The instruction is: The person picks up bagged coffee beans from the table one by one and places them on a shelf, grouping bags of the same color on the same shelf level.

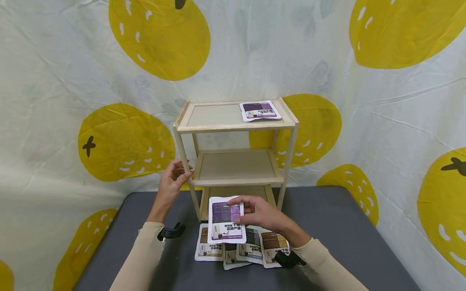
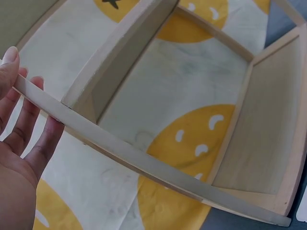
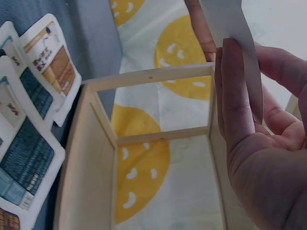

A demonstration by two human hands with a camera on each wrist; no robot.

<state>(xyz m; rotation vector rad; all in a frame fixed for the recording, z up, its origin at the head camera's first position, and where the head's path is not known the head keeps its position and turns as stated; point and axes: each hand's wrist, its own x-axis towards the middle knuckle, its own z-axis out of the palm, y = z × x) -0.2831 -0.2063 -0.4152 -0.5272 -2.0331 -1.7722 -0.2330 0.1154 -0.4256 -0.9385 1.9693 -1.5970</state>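
Observation:
My right hand (image 1: 262,214) pinches a flat white pouch (image 1: 225,232) with a purple label, held upright in front of the bottom tier. In the right wrist view the pouch (image 3: 223,21) shows edge-on between thumb and fingers. At the left front post of a three-tier wooden shelf (image 1: 236,129), my left hand (image 1: 171,180) grips the wood around the middle tier's height. The left wrist view has the thumb on one side of the post (image 2: 110,136) and the fingers on the other. Another purple-labelled pouch (image 1: 260,112) lies on the right of the top tier.
Several pouches with brown, dark and teal labels (image 1: 251,244) lie overlapping on the dark grey table (image 1: 327,242), just before the shelf's front. Behind the shelf hangs a pale cloth (image 1: 255,52) printed with big yellow fruit.

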